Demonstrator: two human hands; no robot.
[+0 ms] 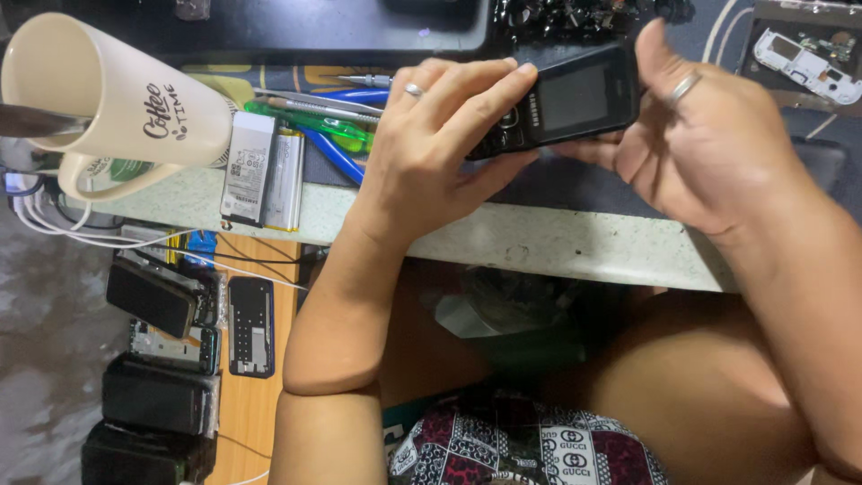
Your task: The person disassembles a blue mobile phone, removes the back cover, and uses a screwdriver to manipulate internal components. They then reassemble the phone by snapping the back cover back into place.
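Head view shows your two hands holding one black phone with a dark screen, in the upper middle of the frame, above the pale table. Your left hand has its fingers curled over the keypad end of the phone, with the thumb under it, so this hand grips the phone. It wears one ring. Your right hand supports the screen end from the right; its thumb stands up beside the phone's top edge and its palm is turned open, with the fingers partly hidden behind the phone. It also wears one ring.

In the upper left of the frame, one cream mug lies tilted near the camera. Just right of it, two flat batteries lie side by side, touching, on the table edge. Between the batteries and your left hand there are one green tool and blue tweezers.

In the lower left, on a wooden shelf, I count about five dark phones or phone parts. In the upper right corner lies one white phone frame.
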